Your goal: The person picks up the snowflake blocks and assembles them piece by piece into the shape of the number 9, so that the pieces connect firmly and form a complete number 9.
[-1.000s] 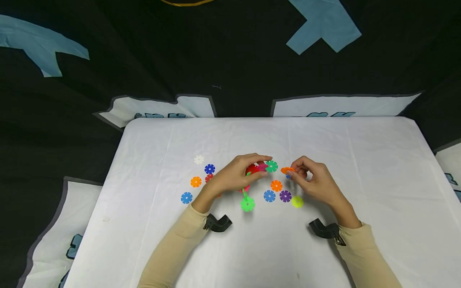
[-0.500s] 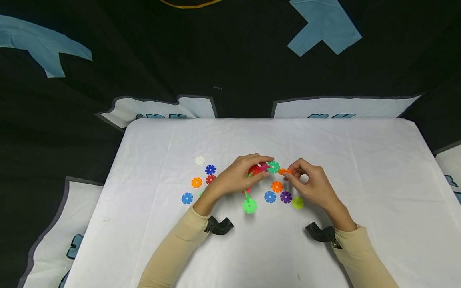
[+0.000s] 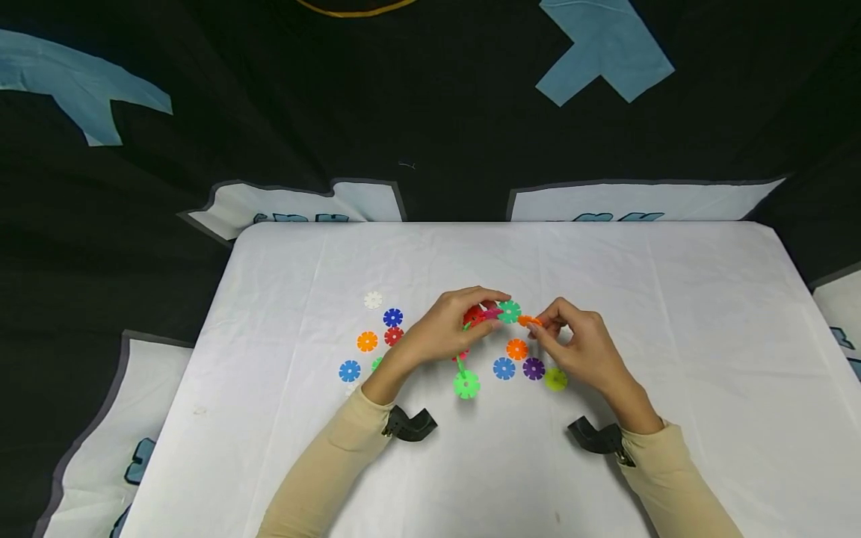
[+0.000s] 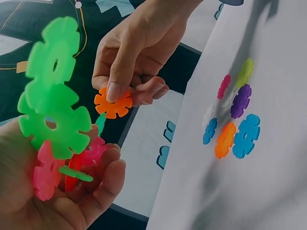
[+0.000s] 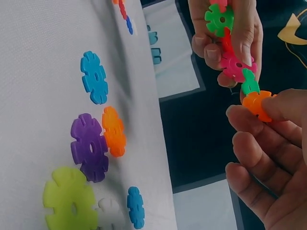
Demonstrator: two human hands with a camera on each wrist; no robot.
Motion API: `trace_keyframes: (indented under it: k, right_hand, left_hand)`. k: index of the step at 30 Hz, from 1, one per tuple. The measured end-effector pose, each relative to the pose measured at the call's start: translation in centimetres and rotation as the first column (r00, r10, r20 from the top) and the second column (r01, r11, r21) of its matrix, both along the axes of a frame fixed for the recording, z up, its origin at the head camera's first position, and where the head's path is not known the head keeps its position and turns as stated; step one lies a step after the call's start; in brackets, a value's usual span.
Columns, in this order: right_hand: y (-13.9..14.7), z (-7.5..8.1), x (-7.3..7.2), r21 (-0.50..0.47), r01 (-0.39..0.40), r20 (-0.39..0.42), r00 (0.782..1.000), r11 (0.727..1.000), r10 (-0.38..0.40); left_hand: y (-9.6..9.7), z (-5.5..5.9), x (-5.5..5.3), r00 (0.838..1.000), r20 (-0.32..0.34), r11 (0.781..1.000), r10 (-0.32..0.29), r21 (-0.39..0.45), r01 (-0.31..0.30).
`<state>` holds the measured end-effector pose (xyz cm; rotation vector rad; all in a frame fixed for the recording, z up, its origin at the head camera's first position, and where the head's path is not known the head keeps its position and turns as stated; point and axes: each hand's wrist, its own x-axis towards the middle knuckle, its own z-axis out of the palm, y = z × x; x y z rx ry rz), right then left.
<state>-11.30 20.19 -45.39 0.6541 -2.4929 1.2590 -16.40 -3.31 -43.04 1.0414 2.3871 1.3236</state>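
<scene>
My left hand grips a chain of interlocked plastic snowflake discs above the table. In the left wrist view, two bright green discs stand at its near end, with a pink disc below them. Thumb and fingers hold the chain around a magenta disc. Beyond the fingertips, a teal-green disc forms the far end. My right hand pinches an orange disc between thumb and fingers. The orange disc's edge meets the teal-green disc in the right wrist view. The right hand's other fingers are loosely bent.
Loose discs lie on the white-covered table. Orange, blue, purple and yellow-green discs lie below the hands. Left of the left forearm are several more, including a white disc and a dark blue disc.
My right hand has moved left with the orange disc, bringing it up to the teal-green disc at the chain's end. The left hand has stayed almost still, keeping its grip.
</scene>
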Motion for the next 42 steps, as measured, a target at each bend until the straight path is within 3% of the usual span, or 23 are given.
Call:
trace_keyframes:
  k: [11, 18, 28, 33, 38, 42]
  right_hand:
    - [-0.3, -0.1, 0.0, -0.046, -0.045, -0.054, 0.998, 0.998, 0.042]
    - [-0.6, -0.7, 0.0, -0.05, -0.041, -0.088, 0.995, 0.998, 0.036]
    - [-1.0, -0.8, 0.1, -0.066, -0.045, -0.098, 0.994, 0.997, 0.038]
    - [-1.0, -1.1, -0.2, -0.106, -0.039, -0.102, 0.994, 0.994, 0.028]
    - [0.0, -1.6, -0.9, -0.069, -0.039, -0.023, 0.999, 0.997, 0.038]
    - [1.2, -2.6, -1.2, 0.068, -0.045, 0.147, 0.989, 0.997, 0.034]
  left_hand:
    - [0.1, -0.3, 0.0, 0.999, 0.04, 0.999, 0.025, 0.029, -0.026]
    - [0.3, -0.6, 0.1, 0.993, 0.104, 0.995, 0.052, 0.078, -0.061]
    - [0.5, -0.7, 0.1, 0.995, 0.086, 0.997, 0.053, 0.057, -0.058]
    - [0.5, -0.6, 0.1, 0.987, 0.143, 0.995, 0.069, 0.055, -0.078]
    - [0.0, -0.6, -0.3, 0.973, 0.224, 0.996, 0.049, 0.056, -0.064]
    - [-0.4, -0.7, -0.8, 0.97, 0.242, 0.999, 0.012, 0.048, -0.024]
